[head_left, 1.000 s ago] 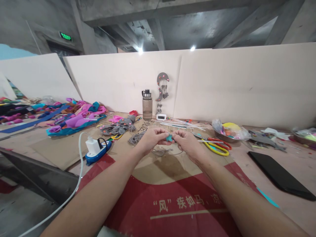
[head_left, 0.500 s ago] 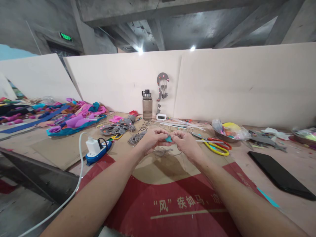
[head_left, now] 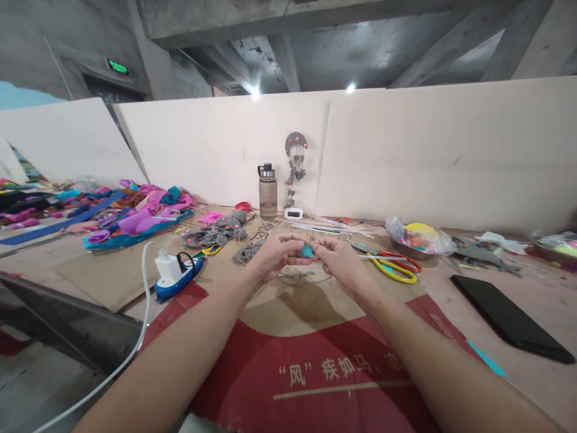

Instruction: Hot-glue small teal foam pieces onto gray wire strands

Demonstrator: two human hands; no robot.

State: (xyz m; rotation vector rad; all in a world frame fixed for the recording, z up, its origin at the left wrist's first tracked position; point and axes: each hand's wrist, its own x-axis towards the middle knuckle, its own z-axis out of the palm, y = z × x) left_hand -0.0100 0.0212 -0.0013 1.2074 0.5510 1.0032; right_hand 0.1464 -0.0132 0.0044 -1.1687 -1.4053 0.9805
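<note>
A small turquoise piece, seemingly felt (head_left: 307, 250), is held up between my two hands above the cardboard sheet (head_left: 302, 313). My left hand (head_left: 282, 255) pinches it from the left with thumb and fingers. On the other side my right hand (head_left: 334, 257) has its fingertips closed at the piece's right edge; whether they also hold something finer is too small to see. Grey cord (head_left: 295, 278) lies on the cardboard below the hands, and a bundle of grey yarn (head_left: 246, 254) rests left of them.
Scissors with yellow handles (head_left: 401, 275) and red-handled ones (head_left: 399, 257) lie to the right, near a black phone (head_left: 509, 316). A blue power strip (head_left: 178, 279) with a white cable is on the left. Behind stand a bottle (head_left: 268, 195), a small white clock (head_left: 293, 213) and a metal bowl (head_left: 415, 243).
Both hands stay in nearly the same place. Slightly more of the turquoise piece shows between the fingers. The whole view has shifted very slightly.
</note>
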